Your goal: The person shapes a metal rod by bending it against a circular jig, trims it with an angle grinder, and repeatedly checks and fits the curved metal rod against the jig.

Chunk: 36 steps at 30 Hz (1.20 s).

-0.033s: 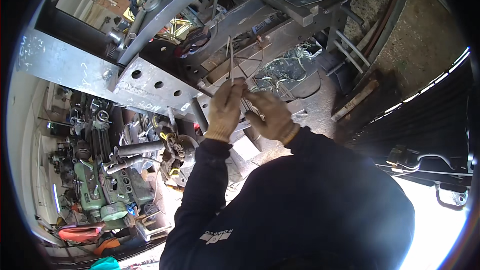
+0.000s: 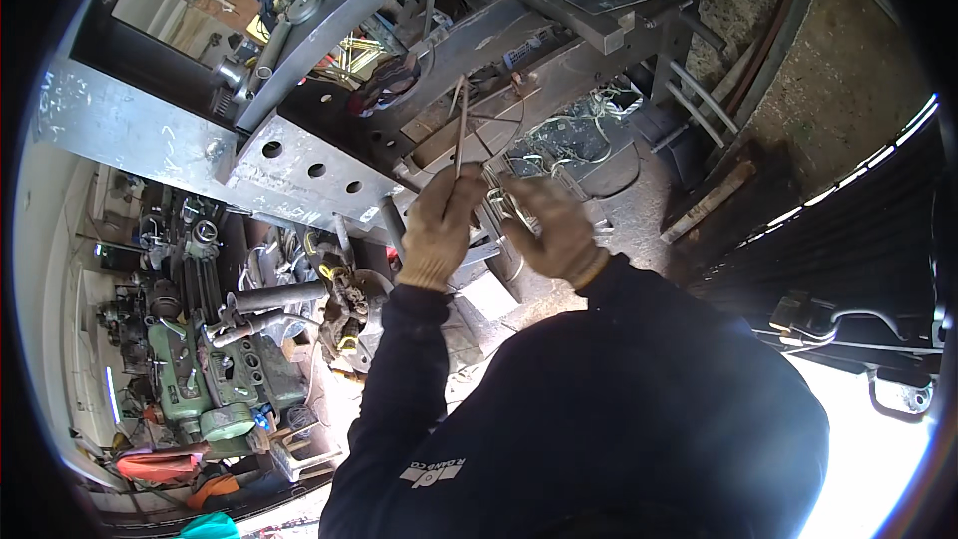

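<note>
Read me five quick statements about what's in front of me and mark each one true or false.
1. The left hand grips a thin rod. True.
2. The right hand is bare. False: it wears a tan glove, as the left does.
3. The metal plate left of the hands has round holes. True.
4. The green machine stands at the picture's upper right. False: it is at the lower left.
5. The sleeves are dark. True.

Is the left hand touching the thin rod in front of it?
Touching: the head view shows the thin rod running down into the left hand's gloved fingers, its lower part hidden there.
</note>
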{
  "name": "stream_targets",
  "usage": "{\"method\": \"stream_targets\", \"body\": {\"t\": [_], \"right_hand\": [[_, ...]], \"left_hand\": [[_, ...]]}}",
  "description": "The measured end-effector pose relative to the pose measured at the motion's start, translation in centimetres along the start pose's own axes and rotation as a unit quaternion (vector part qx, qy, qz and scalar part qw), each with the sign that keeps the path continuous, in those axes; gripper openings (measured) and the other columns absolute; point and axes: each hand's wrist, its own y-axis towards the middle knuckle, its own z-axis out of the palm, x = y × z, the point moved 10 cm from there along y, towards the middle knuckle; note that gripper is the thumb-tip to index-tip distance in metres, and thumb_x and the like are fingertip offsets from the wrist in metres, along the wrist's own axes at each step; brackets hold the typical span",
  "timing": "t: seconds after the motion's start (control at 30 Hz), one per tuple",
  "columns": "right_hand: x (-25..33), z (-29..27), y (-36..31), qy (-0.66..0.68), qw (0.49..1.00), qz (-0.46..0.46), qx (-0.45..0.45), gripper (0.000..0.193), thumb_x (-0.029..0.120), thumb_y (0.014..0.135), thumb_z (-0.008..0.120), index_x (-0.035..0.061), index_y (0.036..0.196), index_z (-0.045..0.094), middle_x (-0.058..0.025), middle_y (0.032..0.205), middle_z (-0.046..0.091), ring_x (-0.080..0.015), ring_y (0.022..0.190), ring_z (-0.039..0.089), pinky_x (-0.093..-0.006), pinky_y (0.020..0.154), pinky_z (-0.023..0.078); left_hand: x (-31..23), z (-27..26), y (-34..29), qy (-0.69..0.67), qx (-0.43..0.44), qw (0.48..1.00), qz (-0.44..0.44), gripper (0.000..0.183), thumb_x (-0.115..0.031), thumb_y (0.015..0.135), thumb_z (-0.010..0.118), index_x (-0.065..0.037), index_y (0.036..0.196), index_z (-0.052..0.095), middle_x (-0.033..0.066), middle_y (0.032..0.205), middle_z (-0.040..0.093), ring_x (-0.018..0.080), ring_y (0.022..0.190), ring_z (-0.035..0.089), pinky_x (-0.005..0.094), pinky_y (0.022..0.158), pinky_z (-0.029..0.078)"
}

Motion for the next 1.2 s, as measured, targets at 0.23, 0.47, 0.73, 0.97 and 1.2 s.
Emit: {"method": "stream_targets", "body": {"t": [0.23,0.47,0.73,0.97,1.2], "right_hand": [[2.2,-5.0,6.7,-0.120,0.981,-0.073,0.134,0.040,0.032,0.082,0.075,0.0177,0.118,0.066,-0.0082,0.094,0.065,-0.0263,0.077,0.067,-0.0369,0.067,0.055],[-2.9,-5.8,4.1,0.154,0.968,0.181,0.076,0.024,0.019,0.099,0.057,0.0024,0.111,0.068,-0.0079,0.078,0.066,-0.0173,0.066,0.064,-0.0300,0.056,0.049],[-3.5,-7.6,2.2,0.358,0.850,0.375,0.090,0.027,0.025,0.102,0.055,0.0019,0.112,0.067,0.0030,0.066,0.057,-0.0034,0.049,0.046,-0.0188,0.044,0.033],[-13.7,1.7,-3.5,0.459,0.730,0.507,-0.023,0.036,0.032,0.102,0.054,-0.0003,0.115,0.064,0.0015,0.068,0.061,-0.0066,0.043,0.048,-0.0198,0.039,0.034],[-17.1,6.6,-4.2,0.492,0.683,0.537,-0.051,0.030,0.030,0.101,0.054,0.0029,0.105,0.067,-0.0012,0.072,0.064,-0.0069,0.047,0.051,-0.0184,0.042,0.040]], "left_hand": [[-8.7,0.8,0.1,0.357,0.188,0.905,0.133,0.027,-0.003,0.084,0.059,-0.003,0.110,0.066,0.0102,0.079,0.066,0.0293,0.078,0.065,0.0401,0.073,0.049],[-14.5,2.1,-0.6,0.397,-0.148,0.878,0.222,0.056,-0.017,0.077,0.074,-0.005,0.129,0.055,0.0195,0.117,0.060,0.0390,0.108,0.058,0.0478,0.088,0.046],[-9.0,8.1,-2.8,0.216,-0.008,0.944,0.247,0.068,-0.029,0.083,0.074,-0.007,0.141,0.044,0.0201,0.123,0.057,0.0343,0.112,0.057,0.0447,0.094,0.045],[1.9,10.5,-2.5,0.311,0.282,0.907,0.038,0.036,-0.028,0.097,0.055,-0.012,0.130,0.057,0.0134,0.090,0.070,0.0308,0.077,0.069,0.0412,0.065,0.057],[5.1,8.4,0.0,0.300,0.206,0.924,0.114,0.021,-0.025,0.093,0.055,-0.012,0.108,0.061,0.0115,0.079,0.068,0.0310,0.073,0.068,0.0444,0.063,0.055]]}}
